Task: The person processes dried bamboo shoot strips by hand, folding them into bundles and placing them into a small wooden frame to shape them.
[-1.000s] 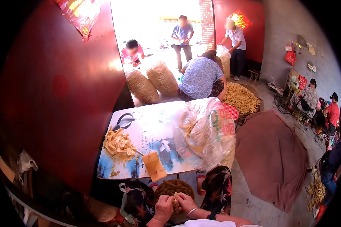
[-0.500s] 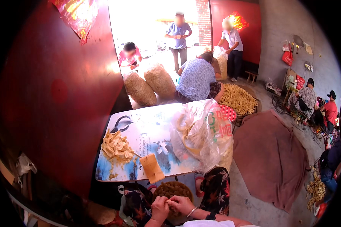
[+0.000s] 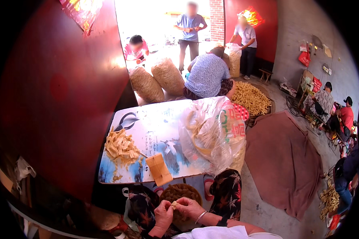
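Left hand (image 3: 163, 214): low in the view, over the lap, fingers curled around a small pale piece (image 3: 173, 204), steadying it from below.
Pale piece: pinched between both hands, above a round basket (image 3: 181, 192) of brown pieces between the knees, so bits can drop into it.
Right hand (image 3: 190, 207): touching the left, fingertips closed on the same piece; a bangle circles the wrist.
Tabletop (image 3: 155, 127): ahead of the hands, patterned blue and white.
Pile of yellow strips (image 3: 120, 146): near the tabletop's left edge, within reach.
Tan block (image 3: 159, 169): overhanging the near edge.
Clear plastic bag (image 3: 211, 133): bulging at the right edge, holding more strips.
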`<control>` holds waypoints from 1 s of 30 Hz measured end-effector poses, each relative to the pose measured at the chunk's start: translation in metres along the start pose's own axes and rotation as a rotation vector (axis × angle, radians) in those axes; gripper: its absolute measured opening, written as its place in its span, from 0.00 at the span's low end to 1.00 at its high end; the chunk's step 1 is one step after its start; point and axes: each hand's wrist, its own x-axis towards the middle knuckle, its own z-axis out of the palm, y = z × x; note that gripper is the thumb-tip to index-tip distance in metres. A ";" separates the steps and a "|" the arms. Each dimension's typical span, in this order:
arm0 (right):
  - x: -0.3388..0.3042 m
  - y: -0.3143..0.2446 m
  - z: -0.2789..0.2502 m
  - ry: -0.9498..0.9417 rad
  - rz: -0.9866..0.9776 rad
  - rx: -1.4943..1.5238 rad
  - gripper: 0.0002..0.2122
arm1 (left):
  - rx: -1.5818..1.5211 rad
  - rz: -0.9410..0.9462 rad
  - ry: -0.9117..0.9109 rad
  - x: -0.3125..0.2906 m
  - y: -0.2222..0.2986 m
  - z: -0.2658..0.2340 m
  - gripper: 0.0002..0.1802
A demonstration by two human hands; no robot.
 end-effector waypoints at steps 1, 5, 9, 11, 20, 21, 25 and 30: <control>0.004 0.006 0.000 0.035 -0.124 0.055 0.07 | -0.146 -0.076 -0.041 0.000 -0.002 0.001 0.05; 0.008 0.012 -0.007 0.041 -0.222 -0.051 0.07 | -0.605 -0.254 -0.165 -0.001 0.004 -0.002 0.07; 0.013 0.021 -0.006 0.154 -0.448 -0.330 0.07 | -0.645 -0.261 -0.123 -0.003 -0.002 0.005 0.07; 0.012 0.018 -0.004 0.159 -0.455 -0.373 0.08 | -0.600 -0.244 -0.075 -0.001 -0.004 0.004 0.06; -0.002 -0.003 -0.016 0.109 -0.479 -0.387 0.08 | -0.286 -0.294 -0.130 0.015 0.014 -0.029 0.04; -0.003 -0.008 -0.014 0.129 -0.396 -0.337 0.08 | -0.580 -0.337 -0.141 0.017 0.006 -0.026 0.05; -0.010 -0.016 0.005 0.180 -0.372 -0.255 0.07 | -1.189 -0.470 -0.175 0.002 0.010 -0.011 0.11; -0.012 -0.024 0.015 0.193 -0.573 -0.647 0.09 | -1.101 -0.412 -0.198 0.005 0.020 -0.005 0.12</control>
